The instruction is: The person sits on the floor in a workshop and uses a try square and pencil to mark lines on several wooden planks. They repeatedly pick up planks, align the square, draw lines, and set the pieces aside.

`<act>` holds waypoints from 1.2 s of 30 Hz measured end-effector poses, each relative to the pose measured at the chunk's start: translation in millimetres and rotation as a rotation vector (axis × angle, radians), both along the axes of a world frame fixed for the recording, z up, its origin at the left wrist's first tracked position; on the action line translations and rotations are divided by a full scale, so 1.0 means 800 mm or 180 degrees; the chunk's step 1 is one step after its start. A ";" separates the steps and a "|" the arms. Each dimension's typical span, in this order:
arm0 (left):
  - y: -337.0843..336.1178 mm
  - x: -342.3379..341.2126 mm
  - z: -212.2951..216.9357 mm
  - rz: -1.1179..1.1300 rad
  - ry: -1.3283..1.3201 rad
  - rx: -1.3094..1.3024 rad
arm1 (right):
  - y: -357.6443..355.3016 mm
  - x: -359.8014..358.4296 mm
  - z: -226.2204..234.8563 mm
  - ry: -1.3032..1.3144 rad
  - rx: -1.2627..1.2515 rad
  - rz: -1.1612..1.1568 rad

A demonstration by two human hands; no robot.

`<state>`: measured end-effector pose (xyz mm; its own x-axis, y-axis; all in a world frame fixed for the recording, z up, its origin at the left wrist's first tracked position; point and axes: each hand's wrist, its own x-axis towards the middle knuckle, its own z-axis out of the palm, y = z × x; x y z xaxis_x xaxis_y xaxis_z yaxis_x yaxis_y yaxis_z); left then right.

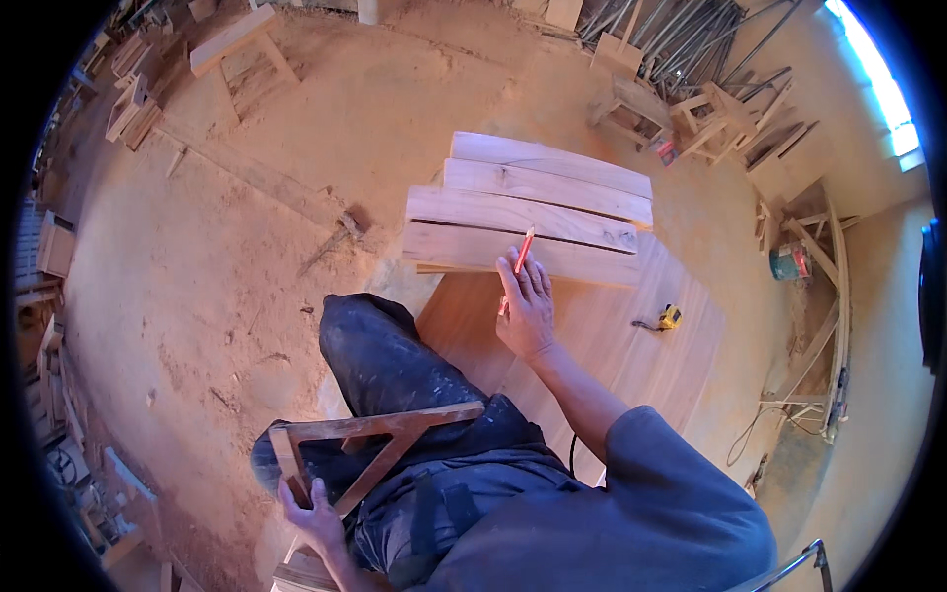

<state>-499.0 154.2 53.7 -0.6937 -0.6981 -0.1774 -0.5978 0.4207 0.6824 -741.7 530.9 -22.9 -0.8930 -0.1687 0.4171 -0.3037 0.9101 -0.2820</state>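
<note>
Through the head camera I look down on both bare hands and the seated person's lap. The right hand (530, 314) reaches out over four pale boards (513, 209), with a red pencil (524, 253) in its grip. Its fingers are bent and close together, pinching the pencil, whose pointed end is aimed away from the body, above the nearer boards; I cannot tell whether the tip touches the wood. The boards lie side by side, the two farther ones set more to the right than the two nearer, with narrow gaps between some of them. They lie partly over a broad wooden panel (602, 340), and a yellow tape measure (671, 317) sits on the panel, to the right of the wrist.

The left hand (314, 516) is low on my left, clasping the short side of a wooden triangular frame (370, 427). I see its thumb and fingers closed about that side near the lower end, while the frame's long bar reaches across the dark trousers (380, 345). Farther off I make out a bundle of pipes (691, 44) and a wooden trestle (237, 41) on the dusty floor (227, 296).
</note>
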 end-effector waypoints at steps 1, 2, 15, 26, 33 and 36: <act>0.002 0.000 -0.007 -0.0093 0.0027 -0.0067 | -0.003 0.002 -0.001 -0.0012 0.0042 0.0047; 0.002 0.000 -0.011 -0.0184 0.0053 -0.0132 | -0.004 0.005 -0.001 -0.0024 0.0087 0.0096; -0.009 -0.004 -0.020 -0.0208 0.0193 0.0179 | 0.037 -0.016 0.004 -0.0117 0.0736 -0.0037; -0.028 0.037 -0.026 0.0138 0.0460 0.0397 | -0.006 -0.044 0.103 -0.1670 -0.1025 -0.0464; -0.057 0.055 0.000 0.0685 0.0853 0.0273 | -0.076 -0.105 0.179 -0.2721 -0.4877 -0.0111; -0.059 0.057 0.051 0.0721 0.0802 0.0117 | -0.143 -0.065 0.188 -0.2909 -0.5410 -0.0017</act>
<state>-453.7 107.3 94.3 -0.5471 -0.8357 -0.0481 -0.4839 0.2688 0.8328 -793.6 416.6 127.8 -0.9015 -0.1483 -0.4066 0.4278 -0.4474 -0.7854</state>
